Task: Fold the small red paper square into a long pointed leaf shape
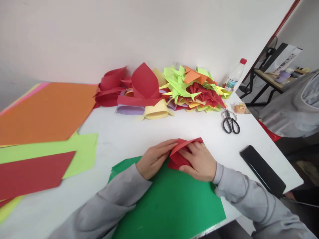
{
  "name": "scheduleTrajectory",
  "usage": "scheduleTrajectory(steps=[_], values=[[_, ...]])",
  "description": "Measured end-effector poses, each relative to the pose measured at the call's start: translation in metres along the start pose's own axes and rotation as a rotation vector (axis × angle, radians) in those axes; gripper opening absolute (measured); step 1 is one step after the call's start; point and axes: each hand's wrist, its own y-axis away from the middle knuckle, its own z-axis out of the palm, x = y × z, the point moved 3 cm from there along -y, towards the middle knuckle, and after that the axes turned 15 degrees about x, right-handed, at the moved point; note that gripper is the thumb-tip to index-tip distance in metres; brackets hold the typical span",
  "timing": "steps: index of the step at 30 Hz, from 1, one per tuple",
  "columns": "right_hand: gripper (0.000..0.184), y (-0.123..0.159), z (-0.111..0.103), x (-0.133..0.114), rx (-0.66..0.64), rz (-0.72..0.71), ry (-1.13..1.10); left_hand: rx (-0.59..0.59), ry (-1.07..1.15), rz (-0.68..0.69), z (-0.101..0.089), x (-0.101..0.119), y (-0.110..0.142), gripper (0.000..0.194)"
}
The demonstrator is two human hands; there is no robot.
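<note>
Over a green sheet (169,202), a folded piece of red paper (178,159) is held between my two hands. My left hand (157,157) has its fingers closed together at the paper's left edge, with the fingertips partly hidden behind the fold. My right hand (198,159) grips the paper from the right. Its fingers reach into the opening of the fold, and its thumb lies along the lower edge. The upper layer of the paper stands up in a point at the top right.
Along the wall are curled red paper pieces (145,81) and a pile of pointed folded papers (179,83). Scissors (230,122), a plastic bottle (234,76), a small packet (240,108) and a black phone (261,171) lie or stand right. Orange sheets (47,113) lie left. A person (294,103) is at the right.
</note>
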Motion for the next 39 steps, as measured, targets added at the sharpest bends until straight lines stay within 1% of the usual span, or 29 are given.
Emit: scheduleTrajectory(steps=[4,10,13,17,19,27,34,39], values=[[0.069,0.0,0.001,-0.002,0.011,-0.013,0.027,-0.003,-0.042,0.038,-0.003,-0.009,-0.001,0.036],[0.071,0.002,0.002,-0.001,0.024,-0.051,0.028,-0.009,-0.046,0.026,-0.001,-0.005,0.0,0.036],[0.073,0.003,0.002,0.0,0.025,-0.058,0.028,-0.009,-0.02,-0.032,-0.002,0.0,-0.003,0.035],[0.069,0.002,0.0,0.003,0.02,-0.075,0.0,-0.038,0.051,-0.141,-0.004,0.008,-0.01,0.034],[0.066,0.001,-0.001,0.004,0.006,-0.071,-0.017,-0.059,0.05,-0.154,-0.004,0.01,-0.012,0.034],[0.066,0.002,-0.002,0.003,0.005,-0.066,-0.037,-0.067,-0.025,-0.055,0.001,0.009,-0.012,0.037],[0.063,0.002,-0.001,0.004,0.006,-0.076,-0.005,-0.059,-0.061,-0.01,0.002,0.014,-0.015,0.038],[0.061,0.0,0.0,0.006,-0.016,-0.065,0.0,-0.087,-0.103,0.027,0.005,0.016,-0.016,0.037]])
